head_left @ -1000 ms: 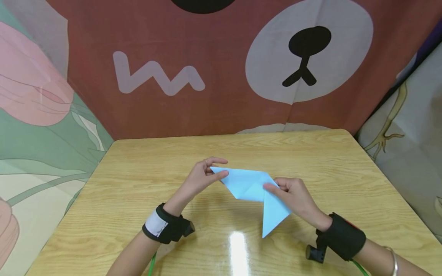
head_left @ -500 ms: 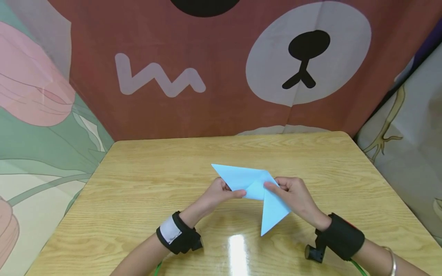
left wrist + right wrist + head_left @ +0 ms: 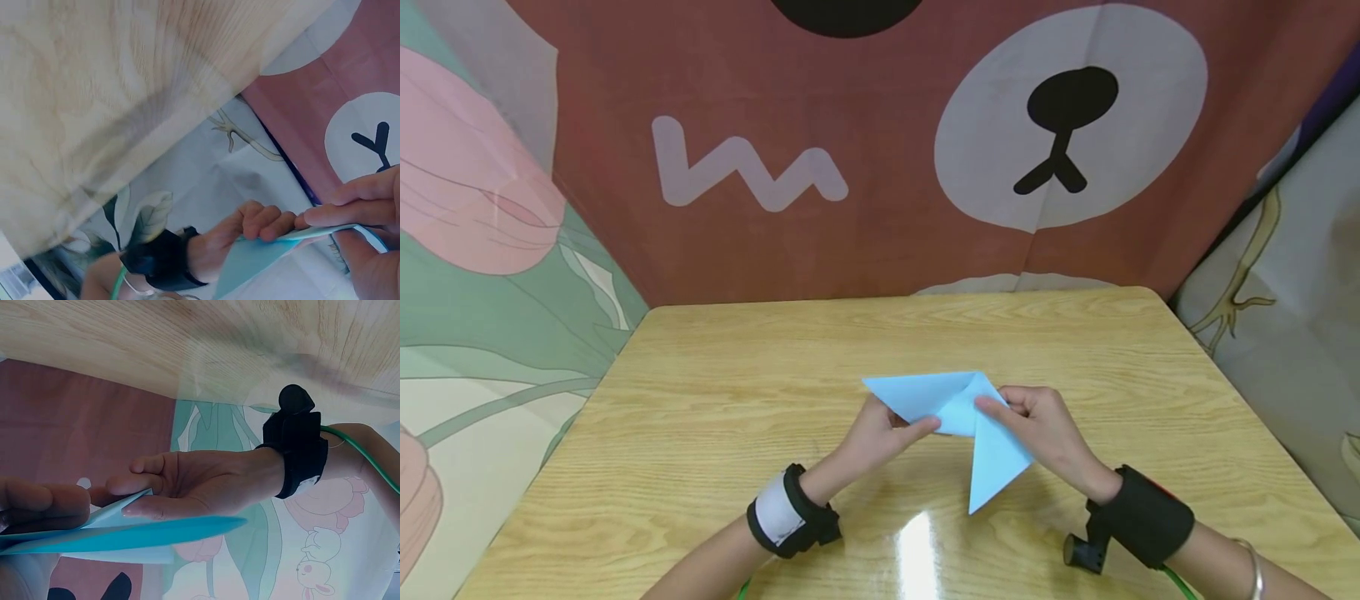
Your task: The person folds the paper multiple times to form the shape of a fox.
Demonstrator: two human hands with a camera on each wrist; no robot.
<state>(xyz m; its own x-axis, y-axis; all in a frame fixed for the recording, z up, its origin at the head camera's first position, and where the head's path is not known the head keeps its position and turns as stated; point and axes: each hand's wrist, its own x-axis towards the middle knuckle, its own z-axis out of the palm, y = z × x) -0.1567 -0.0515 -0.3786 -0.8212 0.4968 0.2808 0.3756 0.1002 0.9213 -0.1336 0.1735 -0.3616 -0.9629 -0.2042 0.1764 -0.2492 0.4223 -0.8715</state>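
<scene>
- The left hand [image 3: 880, 435] pinches the folded, light-blue, sharp-cornered paper sheet [image 3: 955, 408], thumb on its upper face; the other fingers are mostly hidden beneath.
- The right hand [image 3: 1048, 429] also pinches it, thumb in front, fingertips partly hidden behind.
- The paper sits between both hands, raised off the pale, wood-grained table [image 3: 737, 358]; one point juts beyond the left fingers, another hangs on the near side of the right thumb. Its inner layers are hard to make out.
- Behind the right hand, past a black fabric wristband [image 3: 1142, 515], a silver-coloured metal bangle [image 3: 1252, 557] is cut off below.
- Each wrist view crops its own hand.
</scene>
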